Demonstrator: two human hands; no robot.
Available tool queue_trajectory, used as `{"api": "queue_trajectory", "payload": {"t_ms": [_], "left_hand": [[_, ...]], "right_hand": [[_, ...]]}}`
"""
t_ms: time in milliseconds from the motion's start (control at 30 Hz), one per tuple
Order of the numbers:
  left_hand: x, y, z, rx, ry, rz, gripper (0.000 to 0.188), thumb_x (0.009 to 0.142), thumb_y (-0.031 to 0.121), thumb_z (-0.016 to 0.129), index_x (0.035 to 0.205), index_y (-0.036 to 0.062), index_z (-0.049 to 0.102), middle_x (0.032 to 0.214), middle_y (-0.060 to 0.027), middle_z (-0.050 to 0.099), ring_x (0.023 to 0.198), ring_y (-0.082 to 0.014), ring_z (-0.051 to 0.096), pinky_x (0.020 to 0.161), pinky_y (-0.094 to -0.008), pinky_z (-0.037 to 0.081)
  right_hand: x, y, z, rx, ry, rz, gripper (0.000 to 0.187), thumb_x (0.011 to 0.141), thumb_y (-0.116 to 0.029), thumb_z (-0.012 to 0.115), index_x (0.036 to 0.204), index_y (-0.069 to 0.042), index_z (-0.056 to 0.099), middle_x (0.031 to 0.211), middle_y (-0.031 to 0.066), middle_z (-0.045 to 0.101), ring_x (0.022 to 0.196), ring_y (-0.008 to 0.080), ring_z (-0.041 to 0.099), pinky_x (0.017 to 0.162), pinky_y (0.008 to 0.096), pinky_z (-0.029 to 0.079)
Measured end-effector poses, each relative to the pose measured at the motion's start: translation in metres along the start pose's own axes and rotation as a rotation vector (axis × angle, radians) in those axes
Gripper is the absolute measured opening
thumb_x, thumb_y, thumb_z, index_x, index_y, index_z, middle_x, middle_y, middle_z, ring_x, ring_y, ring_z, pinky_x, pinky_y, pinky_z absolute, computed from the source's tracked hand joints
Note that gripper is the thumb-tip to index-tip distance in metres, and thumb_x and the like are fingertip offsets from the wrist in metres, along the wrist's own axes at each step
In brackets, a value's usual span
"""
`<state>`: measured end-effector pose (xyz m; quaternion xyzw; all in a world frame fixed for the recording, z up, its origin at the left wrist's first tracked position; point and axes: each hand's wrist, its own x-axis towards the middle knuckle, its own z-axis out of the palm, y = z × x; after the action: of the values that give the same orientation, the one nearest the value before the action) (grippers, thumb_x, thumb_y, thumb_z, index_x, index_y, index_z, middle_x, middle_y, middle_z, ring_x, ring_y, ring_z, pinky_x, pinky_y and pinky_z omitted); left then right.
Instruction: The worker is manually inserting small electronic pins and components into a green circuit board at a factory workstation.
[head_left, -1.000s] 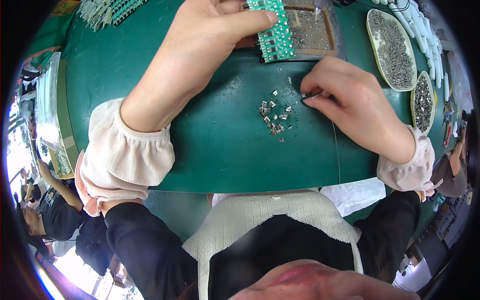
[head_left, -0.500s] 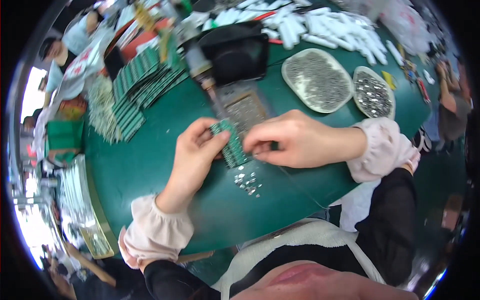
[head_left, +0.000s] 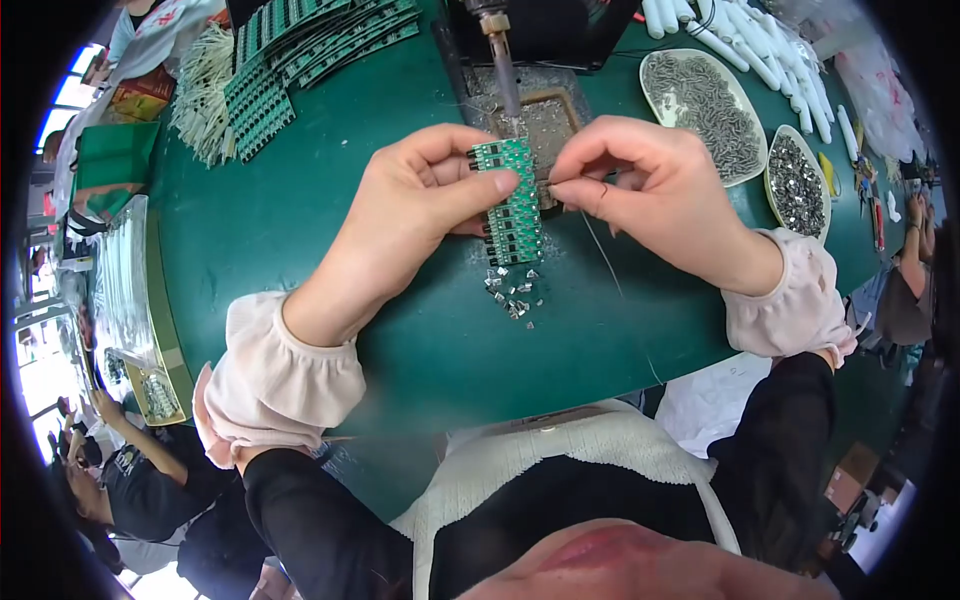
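Observation:
My left hand [head_left: 420,195] is closed on a strip-shaped green circuit board [head_left: 516,225], thumb on its face and fingers behind. Small black parts line the board's left edge. A soldering iron [head_left: 502,65] points down from above, its tip close to the board's upper end; whether they touch I cannot tell. To the right of the board, my right hand [head_left: 655,185] pinches a thin solder wire [head_left: 605,255], which trails down toward the table's front edge. Just below the board lie small shiny metal pieces [head_left: 515,292].
A tray [head_left: 560,105] sits under the iron. Two dishes of small metal parts [head_left: 705,110] [head_left: 797,190] stand at right, with white tubes [head_left: 745,40] behind. Stacked circuit boards [head_left: 260,100] and a bundle of pale wires [head_left: 207,100] are at far left. Other people sit around.
The whole view has shifted, so the table appears higher. The board has turned from a slant to nearly straight up and down, close under the iron. Both hands have moved with it.

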<state>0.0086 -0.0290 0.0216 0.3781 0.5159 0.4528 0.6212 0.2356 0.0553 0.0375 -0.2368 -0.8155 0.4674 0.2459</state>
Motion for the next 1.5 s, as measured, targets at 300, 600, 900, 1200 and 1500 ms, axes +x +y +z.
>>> {"api": "queue_trajectory", "payload": {"t_ms": [300,600,900,1200,1500], "left_hand": [[0.001,-0.002,-0.006,-0.041,-0.046,-0.077,0.030,0.097,0.009,0.071,0.125,0.0046,0.060,0.100,-0.0034,0.075,0.084,-0.0083,0.072,0.068,-0.0207,0.058],[0.002,-0.002,-0.004,-0.065,-0.084,-0.073,0.026,0.099,0.010,0.069,0.122,0.0049,0.059,0.099,-0.0036,0.075,0.084,-0.0077,0.071,0.069,-0.0209,0.058],[-0.001,0.003,0.003,-0.090,-0.070,-0.055,0.025,0.097,0.007,0.070,0.118,0.0025,0.057,0.096,-0.0033,0.075,0.081,-0.0064,0.068,0.069,-0.0207,0.053],[-0.001,0.000,0.006,-0.028,-0.097,0.042,0.025,0.096,0.001,0.070,0.115,0.0025,0.054,0.096,-0.0044,0.072,0.080,-0.0069,0.068,0.066,-0.0212,0.053],[0.001,-0.001,0.004,-0.002,-0.108,0.035,0.026,0.097,0.002,0.068,0.117,0.0061,0.053,0.103,-0.0025,0.072,0.086,-0.0065,0.069,0.067,-0.0200,0.056]], "right_hand": [[-0.003,0.008,0.008,-0.029,0.048,-0.055,0.010,0.089,0.003,0.074,0.098,0.001,0.071,0.094,0.0023,0.068,0.070,0.0030,0.061,0.054,0.0178,0.046],[0.000,0.010,0.008,-0.370,0.060,-0.348,0.022,0.079,0.002,0.081,0.098,-0.004,0.073,0.091,0.0044,0.062,0.071,0.0116,0.061,0.059,0.0232,0.048],[0.000,0.010,0.002,-0.403,-0.001,-0.251,0.033,0.073,0.001,0.084,0.103,-0.005,0.071,0.087,0.0041,0.060,0.073,0.0148,0.061,0.059,0.0270,0.049],[0.001,0.011,0.002,-0.412,0.011,-0.311,0.034,0.070,0.004,0.084,0.100,-0.004,0.072,0.086,0.0044,0.061,0.071,0.0145,0.061,0.057,0.0264,0.048],[0.003,0.011,-0.001,-0.393,-0.002,-0.316,0.032,0.070,0.004,0.084,0.099,-0.005,0.073,0.085,0.0038,0.060,0.071,0.0126,0.061,0.057,0.0247,0.047]]}}
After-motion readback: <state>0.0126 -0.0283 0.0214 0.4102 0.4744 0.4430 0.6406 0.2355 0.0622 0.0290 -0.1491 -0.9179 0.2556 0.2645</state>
